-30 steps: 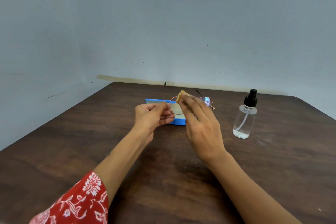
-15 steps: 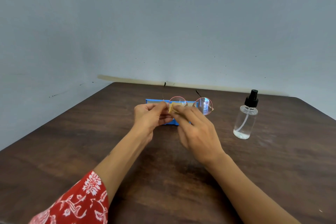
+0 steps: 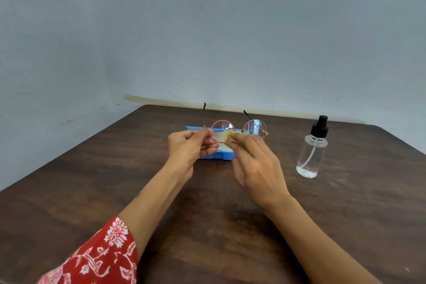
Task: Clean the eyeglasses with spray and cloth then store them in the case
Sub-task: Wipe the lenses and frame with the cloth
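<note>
Left hand (image 3: 189,145): grip closed in a pinch on the left rim and hinge of the eyeglasses (image 3: 239,130), which are held upright above the desk (image 3: 92,180), lenses toward the wearer, temples pointing toward the far edge. Right hand (image 3: 255,163): grip clamped on a small yellow cloth (image 3: 228,137), fingertips pressing it against the lower inner part of the left lens. Behind and below both hands, an open blue case (image 3: 216,155) with a pale lining lies near the middle of the far edge; whether anything lies inside it cannot be told. Toward the far right corner stands an upright clear spray bottle (image 3: 311,154) with a black pump top, a little clear liquid at its bottom. The desk is dark brown wood grain, set into a corner of pale grey-blue walls (image 3: 207,30). A red floral sleeve (image 3: 96,258) covers the left upper arm.
</note>
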`<action>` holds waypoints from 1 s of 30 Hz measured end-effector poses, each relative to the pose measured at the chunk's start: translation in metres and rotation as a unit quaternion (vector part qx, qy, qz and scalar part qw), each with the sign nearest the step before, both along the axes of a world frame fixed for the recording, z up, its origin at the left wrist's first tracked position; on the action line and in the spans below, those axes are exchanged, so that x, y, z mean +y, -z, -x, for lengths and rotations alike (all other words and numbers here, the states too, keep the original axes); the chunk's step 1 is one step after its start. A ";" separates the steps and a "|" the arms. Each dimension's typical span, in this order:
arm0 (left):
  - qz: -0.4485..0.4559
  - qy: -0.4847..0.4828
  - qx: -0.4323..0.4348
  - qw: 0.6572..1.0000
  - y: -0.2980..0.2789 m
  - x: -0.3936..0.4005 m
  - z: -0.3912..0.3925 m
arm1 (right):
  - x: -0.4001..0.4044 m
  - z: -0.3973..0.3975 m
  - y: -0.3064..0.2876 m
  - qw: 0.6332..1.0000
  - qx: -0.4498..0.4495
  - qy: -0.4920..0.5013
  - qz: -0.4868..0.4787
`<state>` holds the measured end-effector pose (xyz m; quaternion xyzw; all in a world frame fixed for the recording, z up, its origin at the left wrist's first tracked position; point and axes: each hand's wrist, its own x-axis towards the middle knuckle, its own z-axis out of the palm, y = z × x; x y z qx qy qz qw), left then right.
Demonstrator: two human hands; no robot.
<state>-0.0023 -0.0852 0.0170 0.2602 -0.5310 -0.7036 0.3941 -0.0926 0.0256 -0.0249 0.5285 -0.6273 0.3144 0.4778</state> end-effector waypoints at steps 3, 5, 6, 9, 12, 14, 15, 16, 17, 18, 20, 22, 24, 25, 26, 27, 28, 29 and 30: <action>-0.004 -0.004 0.002 1.000 -0.001 0.000 -0.001 | 0.005 0.008 -0.002 0.998 -0.029 0.038 0.035; -0.006 -0.006 0.003 1.000 -0.001 0.001 -0.001 | 0.005 0.005 -0.003 0.998 -0.029 0.033 0.043; -0.007 -0.007 0.005 1.000 -0.001 0.001 -0.001 | 0.003 0.002 -0.002 0.999 -0.019 0.020 0.035; -0.006 -0.012 0.007 1.000 0.000 0.001 -0.001 | -0.003 -0.007 0.001 1.000 0.016 -0.002 0.001; -0.006 -0.020 0.009 1.000 -0.001 -0.001 -0.002 | 0.000 0.000 0.000 1.000 -0.017 0.002 0.025; -0.009 -0.023 0.010 1.000 -0.001 -0.002 -0.002 | 0.006 0.012 0.001 0.997 -0.050 0.028 0.048; -0.010 -0.024 0.010 1.000 -0.002 -0.002 -0.002 | 0.009 0.016 0.001 0.995 -0.070 0.042 0.058; -0.010 -0.024 0.010 1.000 -0.002 -0.002 -0.002 | 0.011 0.020 0.001 0.993 -0.089 0.050 0.061; -0.009 -0.024 0.008 1.000 -0.002 -0.002 -0.002 | 0.011 0.021 0.002 0.992 -0.100 0.052 0.063; -0.008 -0.023 0.006 1.000 -0.002 -0.001 -0.002 | 0.011 0.020 0.001 0.992 -0.101 0.049 0.060; -0.005 -0.026 0.003 1.000 -0.001 -0.001 -0.002 | 0.008 0.014 0.002 0.995 -0.086 0.029 0.038; -0.003 -0.034 0.002 0.999 -0.001 -0.002 -0.002 | 0.006 0.011 0.003 0.998 -0.065 0.002 0.010; -0.001 -0.039 0.000 0.999 -0.001 -0.003 -0.002 | 0.006 0.011 0.003 0.997 -0.075 0.000 0.008; 0.000 -0.038 0.001 0.999 -0.001 -0.003 -0.002 | 0.007 0.013 0.003 0.995 -0.094 0.008 0.019; 0.001 -0.036 0.002 0.999 -0.001 -0.003 -0.002 | 0.009 0.016 0.002 0.992 -0.116 0.020 0.035; 0.003 -0.033 0.002 0.999 -0.001 -0.003 -0.002 | 0.010 0.018 0.002 0.989 -0.134 0.032 0.047; 0.005 -0.030 0.001 1.000 0.000 -0.002 -0.002 | 0.010 0.020 0.002 0.987 -0.143 0.042 0.052; 0.007 -0.027 -0.001 1.000 0.001 -0.002 -0.002 | 0.011 0.021 0.001 0.987 -0.143 0.047 0.050; 0.008 -0.026 -0.003 1.000 0.001 -0.002 -0.001 | 0.010 0.020 0.001 0.989 -0.135 0.046 0.043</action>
